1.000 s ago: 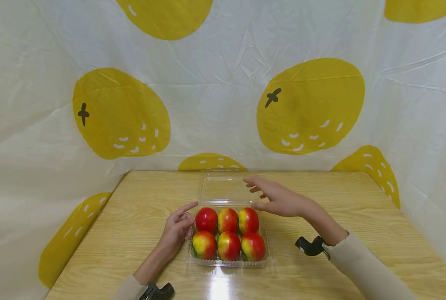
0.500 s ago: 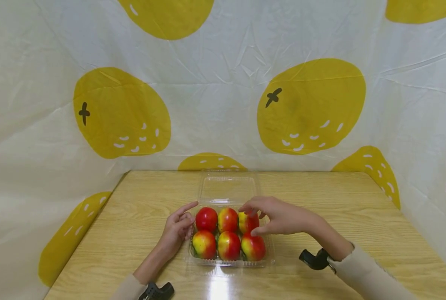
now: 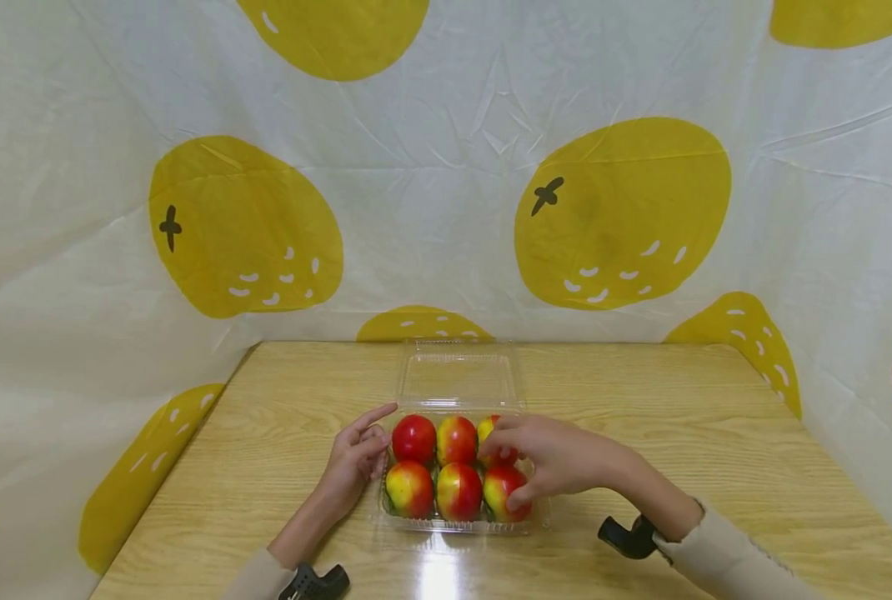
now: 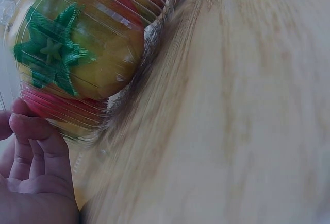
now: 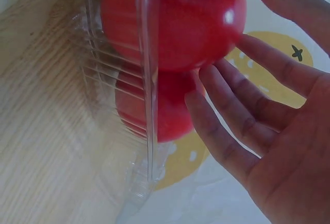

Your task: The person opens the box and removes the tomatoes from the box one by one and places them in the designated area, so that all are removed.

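Several round red-and-yellow fruits sit in two rows inside a clear plastic clamshell box [image 3: 446, 526], its lid [image 3: 458, 379] folded back. A green star-shaped leaf [image 4: 51, 51] shows on one fruit in the left wrist view. My left hand [image 3: 348, 467] is at the box's left side, thumb and fingers pinching its rim, the index finger stretched along it. My right hand [image 3: 558, 454] arches over the front right fruit [image 3: 502, 493]. Its thumb lies over that fruit's near side, its gently bent fingers over the back right fruit [image 3: 488, 429]. From the right wrist, fingertips [image 5: 209, 74] show right at the red fruit [image 5: 201, 23].
The box stands on a light wood table [image 3: 281, 392]. Behind it hangs a white cloth [image 3: 431, 233] printed with big yellow fruit shapes. Dark wrist devices [image 3: 629, 537] are worn at both sleeves.
My right hand has come from beside the lid, down and toward me, over the right-hand fruits, and its fingers have bent a little more. The left hand has stayed in place.
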Available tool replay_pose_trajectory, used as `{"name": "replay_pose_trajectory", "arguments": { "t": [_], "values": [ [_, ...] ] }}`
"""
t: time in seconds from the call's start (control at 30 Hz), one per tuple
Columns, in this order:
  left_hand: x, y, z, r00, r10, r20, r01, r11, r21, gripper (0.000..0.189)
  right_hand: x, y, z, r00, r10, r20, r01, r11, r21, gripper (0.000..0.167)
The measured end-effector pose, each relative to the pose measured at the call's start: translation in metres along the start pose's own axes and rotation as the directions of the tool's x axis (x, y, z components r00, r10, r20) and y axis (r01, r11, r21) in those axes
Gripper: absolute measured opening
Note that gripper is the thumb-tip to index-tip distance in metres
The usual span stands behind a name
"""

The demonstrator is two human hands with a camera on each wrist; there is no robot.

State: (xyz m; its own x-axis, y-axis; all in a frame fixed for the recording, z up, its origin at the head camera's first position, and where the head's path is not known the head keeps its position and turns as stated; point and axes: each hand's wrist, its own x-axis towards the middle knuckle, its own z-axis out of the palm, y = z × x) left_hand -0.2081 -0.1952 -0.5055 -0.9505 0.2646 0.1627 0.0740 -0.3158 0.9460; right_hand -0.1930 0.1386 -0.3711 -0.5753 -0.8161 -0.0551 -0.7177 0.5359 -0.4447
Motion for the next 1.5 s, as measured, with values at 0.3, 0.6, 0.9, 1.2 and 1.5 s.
{"name": "replay_pose_trajectory", "arguments": {
  "t": [0.3, 0.6, 0.9, 1.2, 1.5],
  "values": [
    [0.000, 0.001, 0.001, 1.000, -0.012, -0.001, 0.012, 1.000, -0.006, 0.055, -0.002, -0.001, 0.009, 1.000, 0.005, 0.004, -0.005, 0.999, -0.038, 0.049],
    [0.000, 0.000, 0.001, 1.000, -0.013, -0.006, 0.013, 1.000, -0.002, 0.055, -0.002, 0.001, 0.014, 1.000, 0.016, 0.012, -0.015, 0.998, -0.066, 0.048],
    [-0.001, 0.000, 0.001, 1.000, -0.018, -0.003, 0.018, 1.000, -0.011, 0.055, -0.002, 0.004, 0.019, 0.999, -0.046, -0.012, 0.044, 0.993, -0.110, 0.050],
    [-0.001, 0.001, 0.001, 1.000, -0.010, 0.001, 0.010, 1.000, -0.010, 0.056, -0.003, 0.007, 0.021, 0.998, -0.054, -0.033, 0.051, 0.995, -0.085, 0.046],
    [-0.001, 0.002, 0.001, 1.000, -0.002, 0.011, 0.002, 1.000, -0.007, 0.056, -0.004, 0.007, 0.022, 0.996, -0.078, -0.052, 0.072, 0.991, -0.109, 0.046]
  ]
}}
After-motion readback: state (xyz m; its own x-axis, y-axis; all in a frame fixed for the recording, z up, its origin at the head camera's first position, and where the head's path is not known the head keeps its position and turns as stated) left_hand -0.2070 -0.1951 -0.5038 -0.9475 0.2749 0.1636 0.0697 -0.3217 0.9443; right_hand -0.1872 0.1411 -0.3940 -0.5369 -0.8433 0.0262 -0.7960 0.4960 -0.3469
